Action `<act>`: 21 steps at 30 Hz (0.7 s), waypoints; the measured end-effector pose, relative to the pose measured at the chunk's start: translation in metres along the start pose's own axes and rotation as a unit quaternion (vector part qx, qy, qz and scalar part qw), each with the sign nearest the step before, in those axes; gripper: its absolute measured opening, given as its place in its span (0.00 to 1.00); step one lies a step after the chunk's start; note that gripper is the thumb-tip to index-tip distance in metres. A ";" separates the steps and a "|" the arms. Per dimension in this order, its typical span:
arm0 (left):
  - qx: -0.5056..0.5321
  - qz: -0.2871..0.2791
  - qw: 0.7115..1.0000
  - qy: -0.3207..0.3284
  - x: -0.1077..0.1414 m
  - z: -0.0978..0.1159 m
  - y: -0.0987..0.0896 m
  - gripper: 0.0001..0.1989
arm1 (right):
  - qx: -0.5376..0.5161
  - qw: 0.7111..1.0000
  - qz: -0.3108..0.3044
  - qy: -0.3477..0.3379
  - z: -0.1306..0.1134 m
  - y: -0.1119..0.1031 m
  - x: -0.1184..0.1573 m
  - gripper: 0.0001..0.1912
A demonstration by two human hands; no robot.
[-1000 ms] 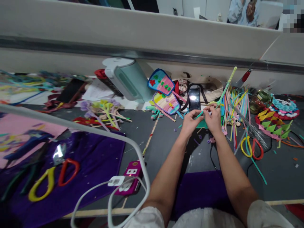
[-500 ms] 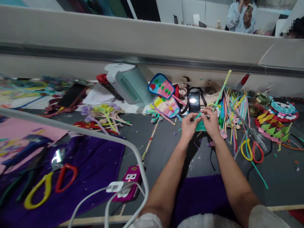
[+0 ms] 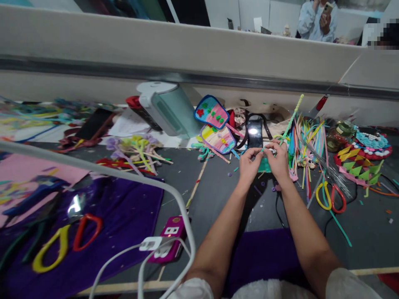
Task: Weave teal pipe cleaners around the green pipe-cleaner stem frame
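In the head view my left hand (image 3: 250,165) pinches the upper edge of a small teal pipe-cleaner piece (image 3: 264,166), thumb and fingers pressed together. Close beside it my right hand (image 3: 278,160) grips the same piece, its fingertips nearly meeting the left ones. Beyond the right fingers a twisted green-and-yellow pipe-cleaner stem (image 3: 293,116) rises at a slant; whether it joins the teal piece is hidden. Just behind the hands lies a phone (image 3: 254,132) with a bright reflection on its screen.
Pipe-cleaner bundles (image 3: 307,141), scissors (image 3: 338,199) and a glass jar (image 3: 338,135) are to the right. A pale green box-shaped device (image 3: 174,112), larger scissors (image 3: 82,232), pliers (image 3: 37,197) and a magenta power strip (image 3: 170,241) are left. A white cable (image 3: 156,180) arches across the front.
My fingertips have shifted slightly on the teal piece, the left ones drawing nearer to the right. The strand that stuck up between them is now less visible.
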State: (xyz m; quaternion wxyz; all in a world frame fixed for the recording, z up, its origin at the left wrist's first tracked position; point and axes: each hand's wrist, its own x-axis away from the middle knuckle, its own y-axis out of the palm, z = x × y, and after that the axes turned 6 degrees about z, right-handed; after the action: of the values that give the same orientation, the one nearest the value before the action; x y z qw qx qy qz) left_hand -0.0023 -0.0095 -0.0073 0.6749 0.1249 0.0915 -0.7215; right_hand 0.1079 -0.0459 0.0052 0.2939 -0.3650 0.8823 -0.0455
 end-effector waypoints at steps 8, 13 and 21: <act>-0.041 0.032 0.998 0.030 0.002 -0.001 0.002 0.05 | 0.012 0.999 0.032 -0.002 -0.005 0.000 0.002 0.04; -0.042 0.056 0.997 0.022 0.004 -0.002 0.004 0.05 | 0.050 0.997 0.063 -0.022 -0.009 0.004 0.007 0.05; -0.035 0.066 0.997 0.016 0.007 -0.006 0.006 0.06 | 0.131 0.983 0.093 -0.086 -0.014 0.007 0.014 0.06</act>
State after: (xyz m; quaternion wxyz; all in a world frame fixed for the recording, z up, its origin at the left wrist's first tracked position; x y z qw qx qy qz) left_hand 0.0039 -0.0149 -0.0147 0.7234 0.1181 0.1192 -0.6697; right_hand 0.0875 -0.0520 0.0075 0.4164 -0.2422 0.8704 -0.1016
